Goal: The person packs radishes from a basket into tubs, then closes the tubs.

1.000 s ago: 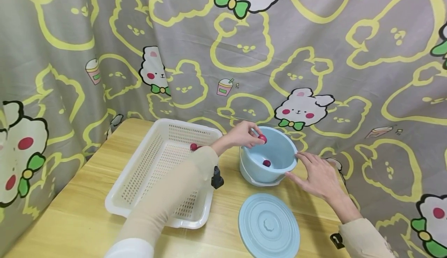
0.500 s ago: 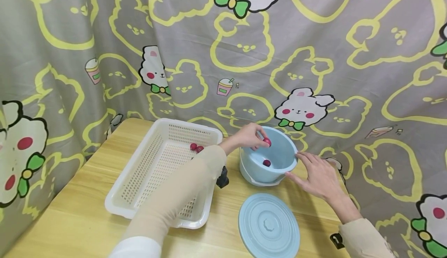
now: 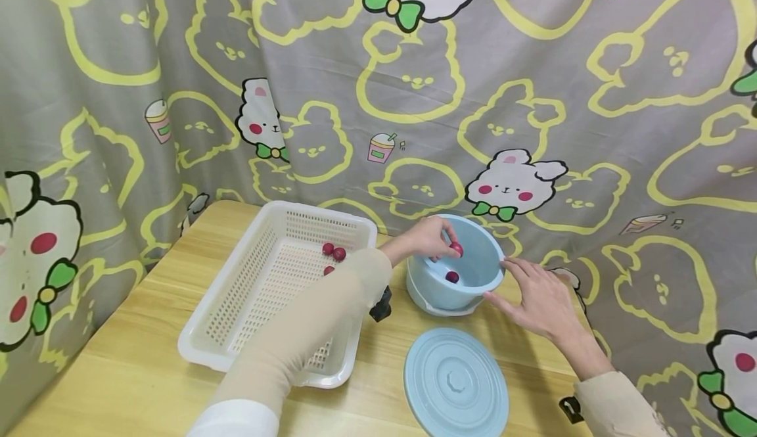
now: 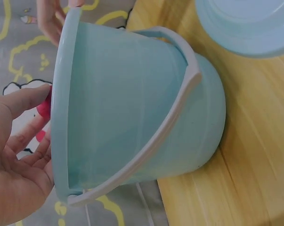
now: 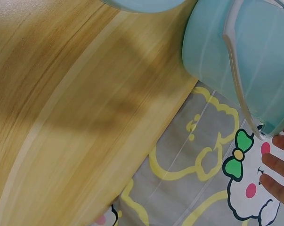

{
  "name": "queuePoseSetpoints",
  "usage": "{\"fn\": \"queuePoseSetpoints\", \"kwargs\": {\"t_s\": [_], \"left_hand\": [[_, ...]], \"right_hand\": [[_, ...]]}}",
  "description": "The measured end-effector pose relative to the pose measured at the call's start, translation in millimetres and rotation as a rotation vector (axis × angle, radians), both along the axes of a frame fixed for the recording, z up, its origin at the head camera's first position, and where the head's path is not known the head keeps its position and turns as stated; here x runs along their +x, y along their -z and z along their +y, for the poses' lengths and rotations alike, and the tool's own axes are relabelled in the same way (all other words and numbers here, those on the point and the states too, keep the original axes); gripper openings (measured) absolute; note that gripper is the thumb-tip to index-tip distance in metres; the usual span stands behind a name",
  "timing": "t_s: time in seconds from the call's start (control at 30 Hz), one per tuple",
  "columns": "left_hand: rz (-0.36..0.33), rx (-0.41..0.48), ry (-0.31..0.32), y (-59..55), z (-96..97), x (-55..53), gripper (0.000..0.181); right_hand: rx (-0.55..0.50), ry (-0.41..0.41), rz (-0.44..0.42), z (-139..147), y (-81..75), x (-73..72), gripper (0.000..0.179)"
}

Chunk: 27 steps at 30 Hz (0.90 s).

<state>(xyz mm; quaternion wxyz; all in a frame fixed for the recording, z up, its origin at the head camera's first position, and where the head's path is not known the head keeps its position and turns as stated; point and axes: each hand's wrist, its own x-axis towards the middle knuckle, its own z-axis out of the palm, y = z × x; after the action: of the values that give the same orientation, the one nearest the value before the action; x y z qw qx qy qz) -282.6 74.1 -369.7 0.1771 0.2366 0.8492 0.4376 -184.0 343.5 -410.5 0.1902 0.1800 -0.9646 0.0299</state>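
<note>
My left hand [image 3: 430, 237] reaches over the left rim of a light blue bucket [image 3: 440, 294]. Between its thumb and fingers it pinches a small round red plum-like fruit [image 3: 457, 249], also partly visible behind the rim in the left wrist view. Another dark red fruit [image 3: 452, 277] lies on the bucket's floor. My right hand [image 3: 539, 296] rests its extended fingers and thumb against the bucket's right rim. Several more red fruits [image 3: 339, 253] lie in a white slotted basket [image 3: 200, 296], part of which my left forearm hides.
A round blue lid [image 3: 455, 384] lies flat on the wooden table [image 3: 127, 358] in front of the bucket. The bucket's pale handle [image 4: 167, 125] hangs down its side. A patterned grey curtain [image 3: 331, 62] stands behind and beside the table.
My left hand has moved right and slightly down with the red fruit, further over the bucket's opening. More fruits in the basket have come into sight. My right hand stays put.
</note>
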Motion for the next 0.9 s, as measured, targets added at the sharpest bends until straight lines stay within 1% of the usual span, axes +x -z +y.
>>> {"fn": "queuePoseSetpoints", "kwargs": {"t_s": [0.13,0.3,0.43,0.53,0.7,0.83,0.9], "left_hand": [[0.002,0.0,0.006,0.4,-0.1,0.1,0.024],[0.019,-0.013,0.009,-0.2,-1.0,-2.7,0.031],[0.028,0.005,0.023,-3.9,-1.8,-3.4,0.027],[0.032,0.011,0.038,-8.3,-2.9,-0.8,0.025],[0.03,0.03,0.081,-14.9,-9.1,4.7,0.025],[0.026,0.047,0.128,-20.9,-17.4,6.9,0.03],[0.037,0.043,0.146,-23.9,-21.9,7.4,0.032]], "right_hand": [[0.0,-0.004,0.008,0,0.3,0.5,0.075],[0.001,-0.008,0.014,0,0.3,0.6,0.075],[0.001,-0.005,0.008,1,0.6,0.5,0.075],[-0.002,-0.004,0.008,2,1.9,0.2,0.075],[-0.001,-0.008,0.011,1,3.1,-0.4,0.076],[-0.003,-0.012,0.016,2,3.8,-0.7,0.075],[-0.004,-0.013,0.021,2,3.6,-0.5,0.075]]}}
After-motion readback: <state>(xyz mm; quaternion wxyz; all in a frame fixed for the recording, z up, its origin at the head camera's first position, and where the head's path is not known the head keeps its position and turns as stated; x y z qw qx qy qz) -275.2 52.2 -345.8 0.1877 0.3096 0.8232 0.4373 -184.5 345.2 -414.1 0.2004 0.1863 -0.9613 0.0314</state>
